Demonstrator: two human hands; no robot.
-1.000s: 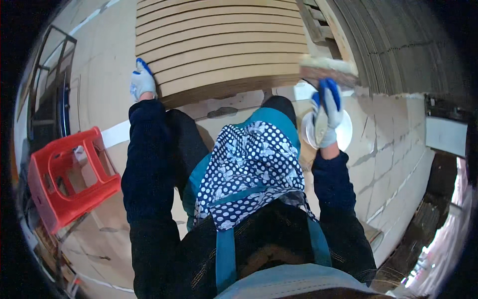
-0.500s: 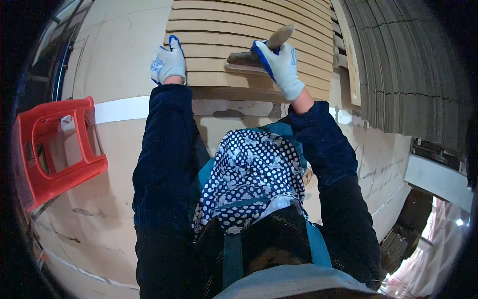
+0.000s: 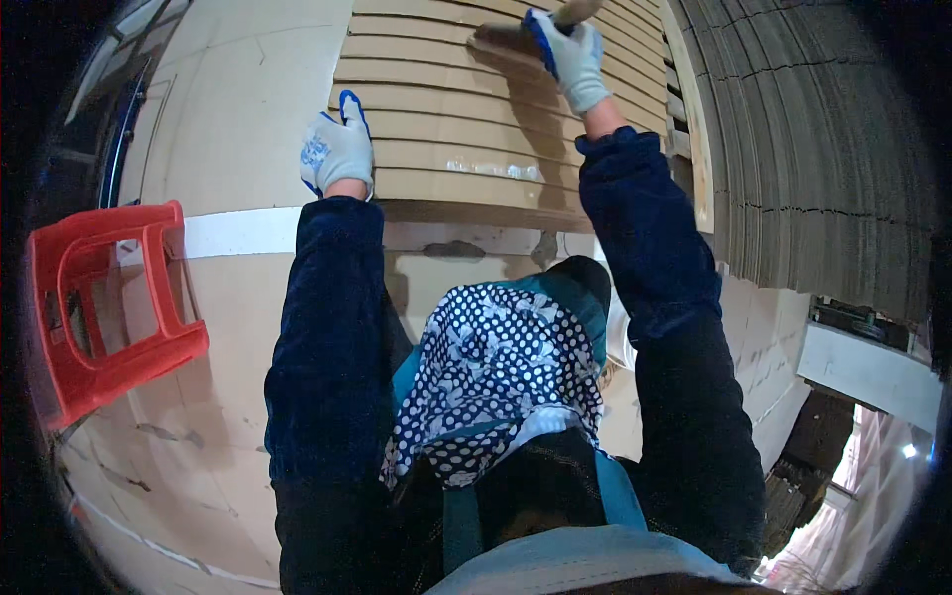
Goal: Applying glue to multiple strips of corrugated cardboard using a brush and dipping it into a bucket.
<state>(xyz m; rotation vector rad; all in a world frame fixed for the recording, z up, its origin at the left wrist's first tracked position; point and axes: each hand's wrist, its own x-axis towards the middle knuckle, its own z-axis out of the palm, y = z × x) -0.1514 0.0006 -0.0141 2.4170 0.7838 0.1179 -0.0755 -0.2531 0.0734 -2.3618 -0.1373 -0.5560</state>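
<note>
1. Across the upper centre of the frame, a stack of tan corrugated sheets [image 3: 466,109] lies with its ribbed edges facing the viewer. It rests on pale cardboard flooring [image 3: 238,327], which keeps the stack off the ground.
2. At the right of the frame, a taller curved wall of stacked sheets [image 3: 813,149] stands close beside the first stack.
3. At the left edge, a red plastic stool [image 3: 99,297] lies tipped on its side, well apart from both hands.
4. At centre, a spotted apron [image 3: 496,377] covers the person's front.
5. The left hand [image 3: 339,149], gloved, presses flat and open on the stack's lower left edge, apparently to steady it.
6. The right hand [image 3: 570,55], gloved, is clamped on a brush [image 3: 516,35] at the top centre. The brush head lies against the sheet edges, apparently for spreading or wiping along them.
</note>
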